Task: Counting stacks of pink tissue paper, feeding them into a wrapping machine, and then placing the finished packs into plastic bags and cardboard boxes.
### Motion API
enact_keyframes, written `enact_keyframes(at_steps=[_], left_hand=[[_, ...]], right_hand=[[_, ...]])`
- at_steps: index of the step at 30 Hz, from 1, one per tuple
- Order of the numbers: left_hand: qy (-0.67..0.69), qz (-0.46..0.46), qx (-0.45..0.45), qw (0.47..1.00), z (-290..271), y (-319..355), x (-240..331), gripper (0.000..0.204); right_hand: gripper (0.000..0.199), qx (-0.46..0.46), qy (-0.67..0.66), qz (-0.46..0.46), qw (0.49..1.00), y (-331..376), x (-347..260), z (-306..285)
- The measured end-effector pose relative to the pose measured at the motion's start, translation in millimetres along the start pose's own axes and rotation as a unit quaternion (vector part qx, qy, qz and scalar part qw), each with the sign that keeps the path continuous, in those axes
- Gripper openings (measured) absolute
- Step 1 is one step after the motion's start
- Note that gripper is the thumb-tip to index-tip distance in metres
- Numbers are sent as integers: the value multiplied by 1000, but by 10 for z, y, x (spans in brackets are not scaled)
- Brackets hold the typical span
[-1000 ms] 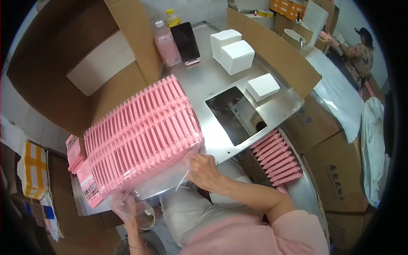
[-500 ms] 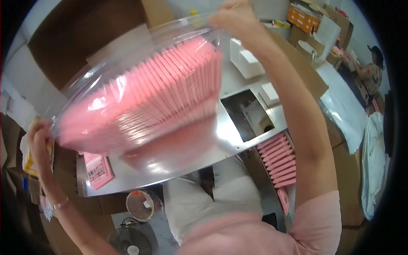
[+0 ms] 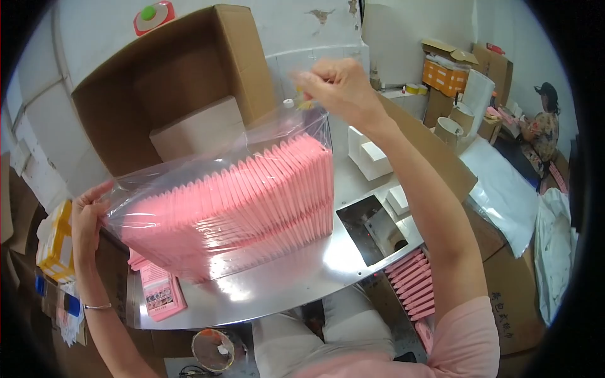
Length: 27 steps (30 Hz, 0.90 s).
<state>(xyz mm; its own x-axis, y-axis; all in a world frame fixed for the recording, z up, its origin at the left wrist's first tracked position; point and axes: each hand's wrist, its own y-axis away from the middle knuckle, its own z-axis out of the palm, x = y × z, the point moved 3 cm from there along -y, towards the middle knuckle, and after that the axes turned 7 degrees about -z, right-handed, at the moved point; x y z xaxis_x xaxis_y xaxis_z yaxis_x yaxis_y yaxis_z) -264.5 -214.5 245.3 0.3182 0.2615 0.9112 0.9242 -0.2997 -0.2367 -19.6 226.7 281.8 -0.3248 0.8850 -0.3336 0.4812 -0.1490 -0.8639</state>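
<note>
A clear plastic bag (image 3: 220, 169) stands on the metal table, filled with several thin pink packets (image 3: 252, 189) set on edge in rows. My left hand (image 3: 89, 217) is closed on the bag's left corner, pulling the film out tight. Above the bag's right end is my right hand (image 3: 343, 85), its fingers curled together and slightly blurred. Whether any film is between those fingers I cannot make out. Beside the bag's lower left, a few loose pink packets (image 3: 162, 296) with printed fronts lie near the table edge.
A large open carton (image 3: 236, 57) stands behind the bag. The metal table (image 3: 302, 277) has a rectangular opening (image 3: 372, 230) at right, with white blocks (image 3: 368, 154) beside it. Stacked pink packets (image 3: 413, 283) sit below. Another person (image 3: 542, 129) sits at far right.
The bag of pink packets has come down and settled upright on the table. My left hand moved right with its corner; my right hand dropped lower. The view has shifted, showing more wall.
</note>
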Motion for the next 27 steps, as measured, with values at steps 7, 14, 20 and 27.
enact_keyframes(at_steps=[7, 14, 20, 27], left_hand=[[29, 11, -17, 999, 99, 34, 71, 37], [-6, 10, -10, 1000, 96, 105, 140, 37], [-6, 6, -47, 999, 115, 129, 148, 39], [-9, 20, -15, 1000, 114, 150, 140, 37]], right_hand=[[42, -137, 9, -116, 984, 53, -50, 221], [32, -225, -71, -101, 966, 9, -110, 85], [24, -373, 35, -132, 918, -68, -186, 145], [41, -122, 152, -109, 975, 516, -402, -347]])
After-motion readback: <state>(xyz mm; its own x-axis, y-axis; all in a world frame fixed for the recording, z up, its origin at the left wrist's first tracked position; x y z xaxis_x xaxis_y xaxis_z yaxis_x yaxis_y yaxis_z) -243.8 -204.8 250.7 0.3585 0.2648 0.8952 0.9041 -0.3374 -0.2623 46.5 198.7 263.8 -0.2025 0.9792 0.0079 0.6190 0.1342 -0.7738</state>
